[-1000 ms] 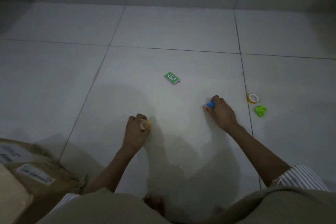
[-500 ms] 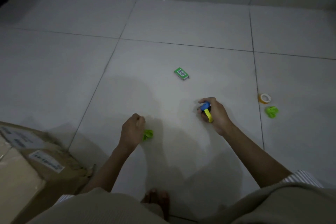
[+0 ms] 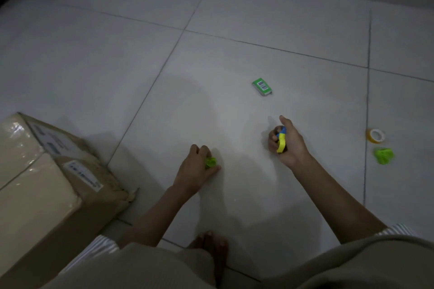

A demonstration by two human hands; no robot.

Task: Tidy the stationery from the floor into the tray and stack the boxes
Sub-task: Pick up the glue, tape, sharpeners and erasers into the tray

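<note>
Your left hand [image 3: 195,166] pinches a small green plastic clip [image 3: 210,162]; your right hand [image 3: 287,142] clutches a light blue-and-yellow plastic piece [image 3: 281,141]. Both look rigid; pinch their sides.

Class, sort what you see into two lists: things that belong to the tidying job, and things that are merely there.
Belongs to the job: small green box, tape roll, loose green item, blue-and-yellow piece in the right hand, green piece in the left hand, cardboard box.

Merely there: bare foot, tiled floor.
</note>
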